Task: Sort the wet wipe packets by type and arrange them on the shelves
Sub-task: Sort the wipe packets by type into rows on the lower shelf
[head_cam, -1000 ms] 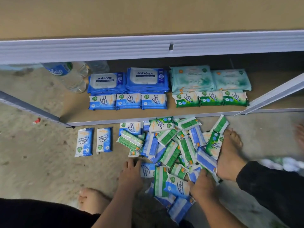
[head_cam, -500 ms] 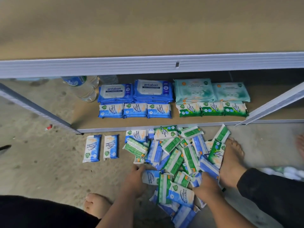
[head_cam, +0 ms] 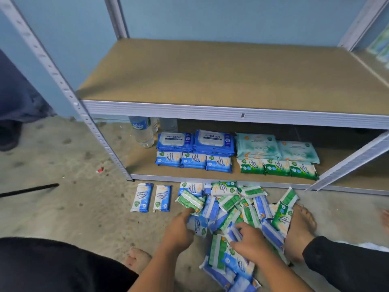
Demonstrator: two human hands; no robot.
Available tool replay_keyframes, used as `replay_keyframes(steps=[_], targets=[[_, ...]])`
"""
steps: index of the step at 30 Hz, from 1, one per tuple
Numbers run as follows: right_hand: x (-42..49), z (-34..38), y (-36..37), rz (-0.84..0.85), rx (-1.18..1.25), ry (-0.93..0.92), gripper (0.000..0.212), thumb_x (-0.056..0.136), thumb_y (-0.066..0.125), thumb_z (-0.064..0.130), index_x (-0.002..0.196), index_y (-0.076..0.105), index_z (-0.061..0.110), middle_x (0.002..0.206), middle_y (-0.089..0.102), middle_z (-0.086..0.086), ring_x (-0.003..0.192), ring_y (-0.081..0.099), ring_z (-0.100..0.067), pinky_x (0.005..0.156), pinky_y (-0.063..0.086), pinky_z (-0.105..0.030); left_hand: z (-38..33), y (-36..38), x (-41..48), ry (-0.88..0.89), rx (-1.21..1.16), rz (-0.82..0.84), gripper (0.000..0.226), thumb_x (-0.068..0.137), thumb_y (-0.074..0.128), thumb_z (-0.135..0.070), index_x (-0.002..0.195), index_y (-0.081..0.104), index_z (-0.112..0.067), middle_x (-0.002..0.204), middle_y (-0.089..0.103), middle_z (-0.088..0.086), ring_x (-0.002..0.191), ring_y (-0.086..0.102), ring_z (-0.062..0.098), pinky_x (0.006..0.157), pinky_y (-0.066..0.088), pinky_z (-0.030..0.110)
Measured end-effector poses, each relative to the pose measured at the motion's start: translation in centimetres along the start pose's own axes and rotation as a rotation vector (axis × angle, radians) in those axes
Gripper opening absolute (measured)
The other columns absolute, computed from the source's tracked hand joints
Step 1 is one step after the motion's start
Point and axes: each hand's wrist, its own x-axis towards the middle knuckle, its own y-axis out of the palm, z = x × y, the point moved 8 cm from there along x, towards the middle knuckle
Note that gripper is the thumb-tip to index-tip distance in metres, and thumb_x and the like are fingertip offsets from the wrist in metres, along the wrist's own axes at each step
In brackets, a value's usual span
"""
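Both hands have pushed further into the pile [head_cam: 229, 202] of small wet wipe packets on the floor [head_cam: 63, 207], at 6 o'clock from the lower shelf [head_cam: 143, 168]. At the pile's 9 o'clock edge the left hand [head_cam: 179, 230] curls round a white-and-blue packet [head_cam: 197, 225]; at 6 o'clock the right hand [head_cam: 250, 243] pinches a blue packet [head_cam: 232, 233]. Sorted blue rows [head_cam: 193, 161] and green rows [head_cam: 277, 167] lie on the shelf.
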Motion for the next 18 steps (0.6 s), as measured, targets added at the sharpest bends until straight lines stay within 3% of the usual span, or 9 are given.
replay_keyframes(steps=[2, 6, 8, 10, 13, 16, 18], targets=[[-0.9, 1.0, 0.4, 0.002, 0.152, -0.020, 0.040, 0.085, 0.074, 0.026, 0.122, 0.059, 0.029, 0.113, 0.065, 0.003, 0.093, 0.064, -0.014, 0.078, 0.051, -0.028, -0.3, -1.4, -0.7, 0.003, -0.079, -0.030, 0.081, 0.077, 0.062, -0.007, 0.149, 0.036, -0.034, 0.132, 0.058, -0.002, 0.115, 0.059, 0.017, 0.088, 0.053, 0.031], [-1.6, 2.0, 0.7, 0.000, 0.405, 0.056, 0.016, 0.088, 0.069, 0.023, 0.103, 0.071, 0.026, 0.093, 0.074, -0.001, 0.088, 0.071, -0.022, 0.090, 0.056, -0.044, -0.3, -3.7, -0.8, -0.027, -0.263, -0.094, 0.084, 0.082, 0.067, -0.012, 0.151, 0.027, -0.036, 0.104, 0.064, -0.009, 0.088, 0.066, 0.012, 0.064, 0.050, 0.019], [-0.9, 1.7, 1.1, -0.017, 0.520, 0.147, 0.016, 0.090, 0.065, 0.027, 0.100, 0.070, 0.015, 0.098, 0.071, -0.014, 0.092, 0.068, -0.032, 0.093, 0.054, -0.049, 0.0, -4.5, -0.6, -0.050, -0.366, -0.125, 0.073, 0.085, 0.072, -0.016, 0.147, 0.036, -0.031, 0.104, 0.064, -0.004, 0.090, 0.068, 0.013, 0.075, 0.056, 0.025], [-0.3, 1.0, 1.4, -0.046, 0.655, 0.260, 0.035, 0.092, 0.062, 0.035, 0.109, 0.065, 0.005, 0.108, 0.066, -0.022, 0.097, 0.065, -0.036, 0.093, 0.053, -0.048, 0.1, -5.1, -0.5, -0.089, -0.496, -0.142, 0.062, 0.088, 0.073, -0.016, 0.141, 0.045, -0.029, 0.118, 0.063, 0.002, 0.107, 0.065, 0.017, 0.094, 0.055, 0.038], [-0.3, 1.4, 2.1, -0.011, 0.904, 0.302, 0.037, 0.101, 0.051, 0.035, 0.119, 0.060, 0.003, 0.103, 0.067, -0.025, 0.087, 0.067, -0.038, 0.078, 0.054, -0.045, -0.2, -5.5, -0.9, -0.124, -0.613, -0.130, 0.043, 0.097, 0.063, -0.019, 0.127, 0.048, -0.045, 0.128, 0.059, 0.010, 0.119, 0.060, 0.023, 0.098, 0.053, 0.043], [-0.6, 2.1, 2.2, 0.001, 1.041, 0.277, 0.027, 0.106, 0.041, 0.038, 0.130, 0.048, 0.026, 0.119, 0.065, -0.019, 0.098, 0.067, -0.040, 0.072, 0.058, -0.052, -0.5, -5.7, -0.9, -0.129, -0.634, -0.121, 0.035, 0.103, 0.050, -0.027, 0.119, 0.047, -0.058, 0.112, 0.066, 0.014, 0.094, 0.069, 0.033, 0.077, 0.060, 0.049], [-1.0, 2.8, 1.9, 0.011, 1.071, 0.260, 0.027, 0.105, 0.046, 0.040, 0.130, 0.046, 0.031, 0.120, 0.065, -0.017, 0.101, 0.067, -0.041, 0.069, 0.058, -0.050, -0.8, -6.3, -1.3, -0.120, -0.625, -0.146, 0.029, 0.106, 0.044, -0.026, 0.126, 0.048, -0.046, 0.093, 0.063, 0.007, 0.064, 0.058, 0.021, 0.055, 0.051, 0.032]])
